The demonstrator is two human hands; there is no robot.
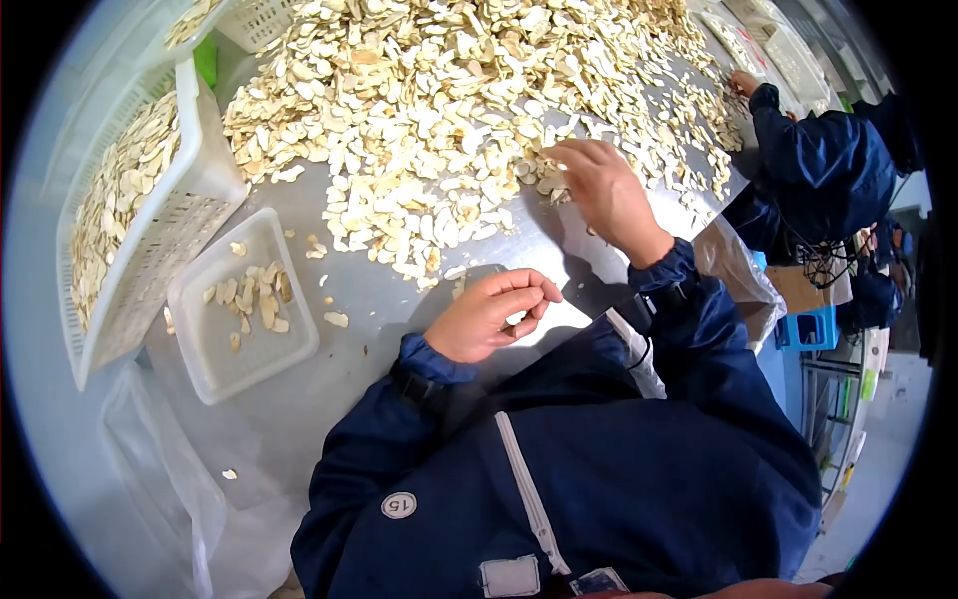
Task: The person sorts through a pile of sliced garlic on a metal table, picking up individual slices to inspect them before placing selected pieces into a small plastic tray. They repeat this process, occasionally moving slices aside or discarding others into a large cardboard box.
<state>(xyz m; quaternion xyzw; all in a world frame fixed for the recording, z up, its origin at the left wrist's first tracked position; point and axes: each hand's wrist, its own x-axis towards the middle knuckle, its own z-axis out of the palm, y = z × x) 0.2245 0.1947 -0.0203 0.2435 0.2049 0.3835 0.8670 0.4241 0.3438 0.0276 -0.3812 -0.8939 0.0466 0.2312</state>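
Note:
Pale dried slices lie in a wide heap over the metal table. My left hand is curled above the near edge of the table, its fingers bent round a pale slice that shows between them. Farther right, my right hand reaches over the near side of the heap, palm down, with its fingers bent and pointing left. Slices lie close under its fingertips; whether it touches them is hidden.
On the left, a white perforated basket holds many slices, beside a shallow white tray with several pieces. Clear plastic hangs at lower left. A co-worker in dark blue reaches in at upper right, near a blue stool.

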